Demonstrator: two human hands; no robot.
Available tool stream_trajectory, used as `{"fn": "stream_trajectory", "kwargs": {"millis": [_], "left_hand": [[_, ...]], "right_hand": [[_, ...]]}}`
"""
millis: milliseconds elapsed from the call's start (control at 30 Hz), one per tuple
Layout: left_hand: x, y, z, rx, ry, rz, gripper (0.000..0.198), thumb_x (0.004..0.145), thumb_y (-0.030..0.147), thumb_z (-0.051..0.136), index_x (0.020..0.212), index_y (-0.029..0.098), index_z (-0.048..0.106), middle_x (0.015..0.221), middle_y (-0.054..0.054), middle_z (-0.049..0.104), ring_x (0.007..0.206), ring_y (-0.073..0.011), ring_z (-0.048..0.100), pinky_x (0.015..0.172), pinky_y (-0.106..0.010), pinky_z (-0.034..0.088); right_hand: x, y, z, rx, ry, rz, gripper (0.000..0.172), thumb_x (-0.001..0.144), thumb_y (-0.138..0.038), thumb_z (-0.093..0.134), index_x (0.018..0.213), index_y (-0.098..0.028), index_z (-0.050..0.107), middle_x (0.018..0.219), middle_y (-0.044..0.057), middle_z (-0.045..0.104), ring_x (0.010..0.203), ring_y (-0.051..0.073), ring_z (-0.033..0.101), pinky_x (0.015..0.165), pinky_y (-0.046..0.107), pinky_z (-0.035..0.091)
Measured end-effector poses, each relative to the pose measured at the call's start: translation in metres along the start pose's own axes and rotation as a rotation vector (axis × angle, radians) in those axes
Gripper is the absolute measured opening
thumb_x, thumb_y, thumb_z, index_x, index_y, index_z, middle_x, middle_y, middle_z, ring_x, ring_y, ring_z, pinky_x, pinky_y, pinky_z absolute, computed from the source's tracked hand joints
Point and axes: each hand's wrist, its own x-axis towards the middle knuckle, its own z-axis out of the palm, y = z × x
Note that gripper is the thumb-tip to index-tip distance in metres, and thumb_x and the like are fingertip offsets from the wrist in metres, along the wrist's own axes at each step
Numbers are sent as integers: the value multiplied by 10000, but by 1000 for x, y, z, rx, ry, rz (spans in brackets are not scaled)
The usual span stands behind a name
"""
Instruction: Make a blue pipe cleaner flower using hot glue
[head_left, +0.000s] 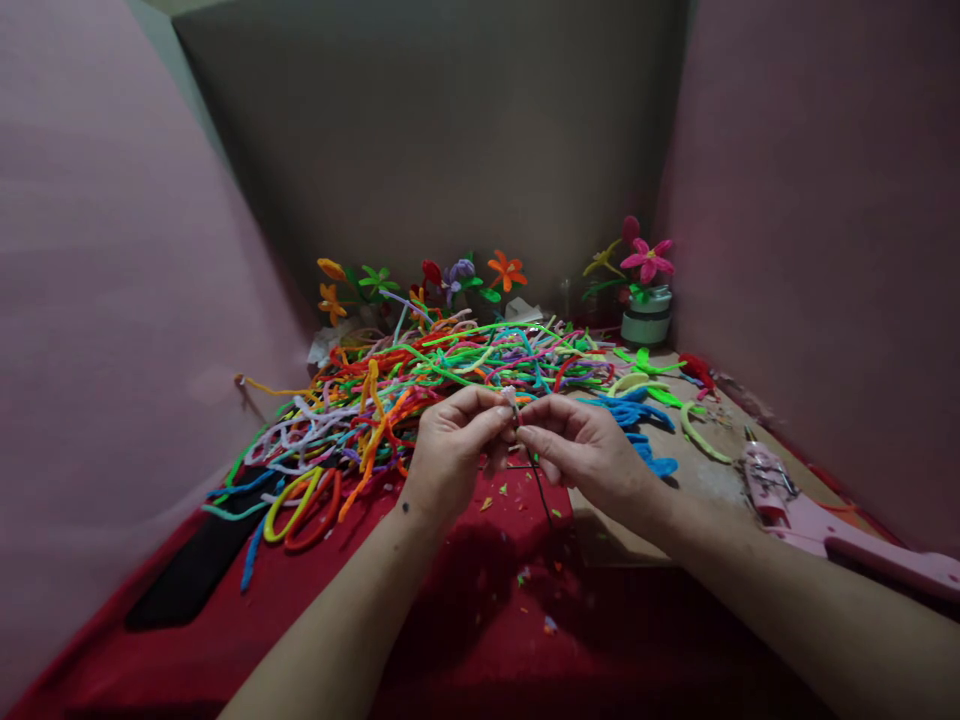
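Fingertips of my left hand and my right hand meet in front of the pile. My left thumb and forefinger pinch a small pale, fuzzy piece, at the top of a thin dark stem. Just below that piece, my right thumb and forefinger are closed on the stem, which hangs down at a slant. The parts between my fingertips are hidden. Behind both hands lies a large tangled heap of coloured pipe cleaners.
Pipe-cleaner flowers stand behind the heap, with a pink flower over a pale green pot. A pink glue gun lies on the right. Blue bent pipe cleaners rest on a board. A flat black object lies left on the red cloth.
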Motion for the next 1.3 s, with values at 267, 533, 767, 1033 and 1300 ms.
{"fn": "stream_trajectory", "kwargs": {"millis": [267, 533, 767, 1033, 1300], "left_hand": [[-2, 5, 7, 201, -43, -44, 119, 709, 204, 585, 609, 162, 536, 424, 68, 408, 359, -40, 307, 367, -190, 219], [0, 14, 24, 279, -9, -12, 136, 682, 185, 573, 554, 155, 538, 408, 55, 428, 362, -44, 328, 363, -188, 235], [-2, 16, 29, 230, 34, 19, 97, 668, 148, 582, 571, 157, 588, 425, 43, 488, 349, -43, 364, 355, -180, 263], [-9, 20, 27, 280, -35, 12, 106, 718, 212, 584, 628, 155, 577, 487, 27, 525, 370, -56, 399, 372, -189, 308], [-51, 41, -72, 546, 282, 3, 123, 717, 298, 599, 753, 182, 614, 523, 32, 536, 395, -74, 427, 389, -186, 314]], "right_hand": [[0, -6, -1, 244, 78, 84, 161, 704, -273, 674, 786, -167, 585, 558, -63, 520, 399, 24, 394, 359, 159, 285], [4, -19, -6, 168, 151, 93, 180, 716, -312, 642, 677, -160, 554, 487, -47, 509, 367, 54, 414, 319, 176, 284], [5, -18, -9, 427, 102, 208, 136, 682, -258, 657, 672, -156, 568, 538, -36, 529, 432, 59, 468, 357, 170, 324], [4, -15, -8, 555, 35, 230, 108, 677, -214, 669, 667, -131, 602, 567, -27, 536, 460, 59, 494, 349, 152, 348], [4, -2, -11, 567, 54, 384, 115, 663, -205, 692, 660, -130, 605, 634, 14, 564, 474, 53, 498, 342, 136, 360]]}}
